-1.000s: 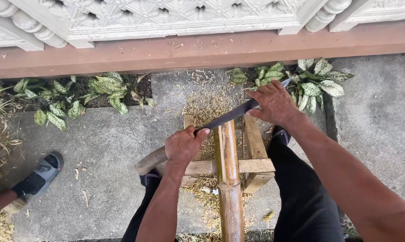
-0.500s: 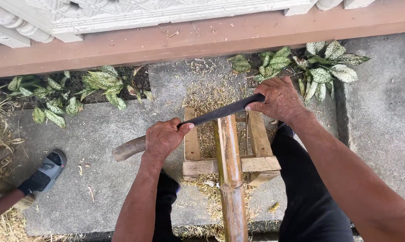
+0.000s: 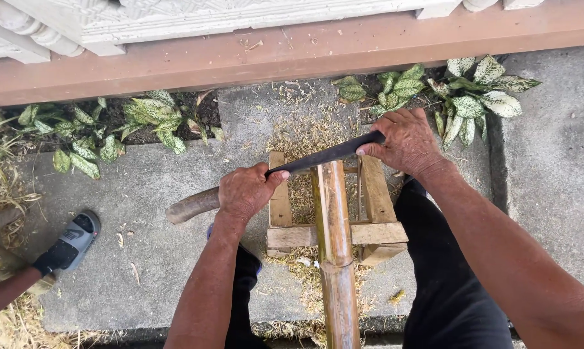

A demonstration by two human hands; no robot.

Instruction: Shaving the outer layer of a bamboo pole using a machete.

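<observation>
A concrete slab (image 3: pixel 143 271) runs below a brown ledge (image 3: pixel 292 55) with leafy plants (image 3: pixel 460 90) along its foot, and on it stands a wooden stand (image 3: pixel 376 232) carrying a bamboo pole (image 3: pixel 336 245) that points away from the person. Across the pole's far end lies a dark knife (image 3: pixel 305 161): the left hand (image 3: pixel 245 192) is closed around its handle, and the right hand (image 3: pixel 405 141) pinches the blade's tip with curled fingers. Someone else's sandalled foot (image 3: pixel 69 240) rests at the left, and shavings (image 3: pixel 308 132) litter the slab.
</observation>
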